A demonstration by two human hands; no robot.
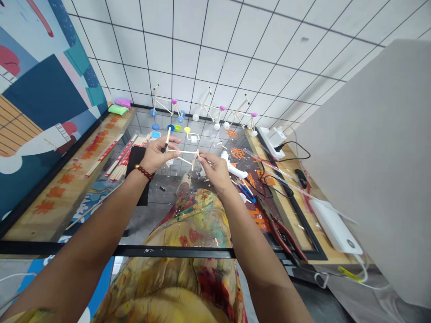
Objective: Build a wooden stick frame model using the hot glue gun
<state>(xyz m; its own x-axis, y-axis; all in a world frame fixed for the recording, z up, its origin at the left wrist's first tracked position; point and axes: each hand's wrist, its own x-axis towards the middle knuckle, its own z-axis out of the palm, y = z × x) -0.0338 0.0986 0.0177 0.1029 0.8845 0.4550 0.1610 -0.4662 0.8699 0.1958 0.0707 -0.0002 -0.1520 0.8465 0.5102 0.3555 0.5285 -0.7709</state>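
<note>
Above the glass table, the right hand pinches a stick frame, its long axis running sideways toward the left hand and its right end hidden by fingers, while the left hand, just apart, grips an upright stick.

Stick frame: pale wood. Bead bracelet: dark red. Garment: yellow ground, red and green painted blotches. Wall tiles: white, black grid lines.
</note>
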